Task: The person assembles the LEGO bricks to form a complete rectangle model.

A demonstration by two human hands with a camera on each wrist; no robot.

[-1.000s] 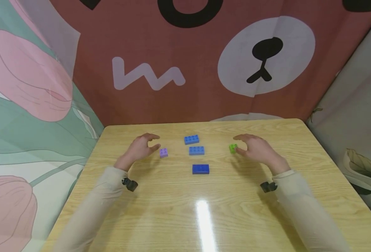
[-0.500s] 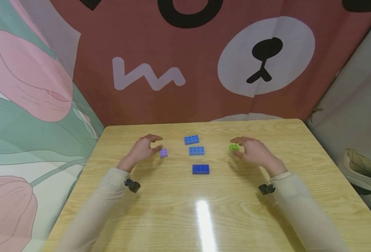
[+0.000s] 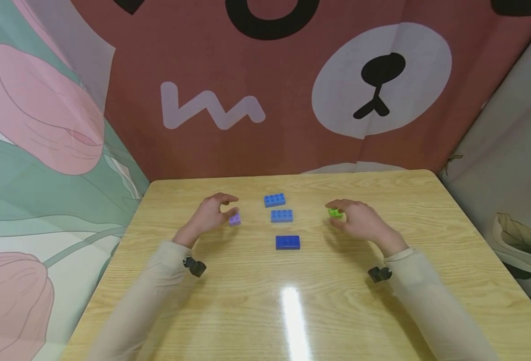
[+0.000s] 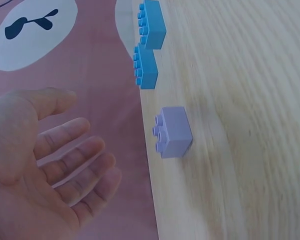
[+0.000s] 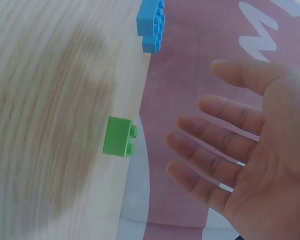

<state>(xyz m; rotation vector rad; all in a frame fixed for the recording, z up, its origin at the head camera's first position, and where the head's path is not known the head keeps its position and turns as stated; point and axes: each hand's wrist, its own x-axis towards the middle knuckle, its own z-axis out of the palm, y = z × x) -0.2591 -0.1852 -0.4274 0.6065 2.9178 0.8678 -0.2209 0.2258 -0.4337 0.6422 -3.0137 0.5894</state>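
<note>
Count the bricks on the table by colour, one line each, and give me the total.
Purple brick: 1
Green brick: 1
Light blue bricks: 2
Dark blue brick: 1
Total: 5

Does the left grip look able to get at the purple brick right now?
Probably yes: the left grip is open close to the purple brick, nothing visible lies between them, and the blue bricks sit apart.

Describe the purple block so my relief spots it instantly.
On the wooden table, find the three blue blocks. To their left, near the left hand, sits the purple block. It is shorter than the blue blocks, and colour separates it from the small green block.
</note>
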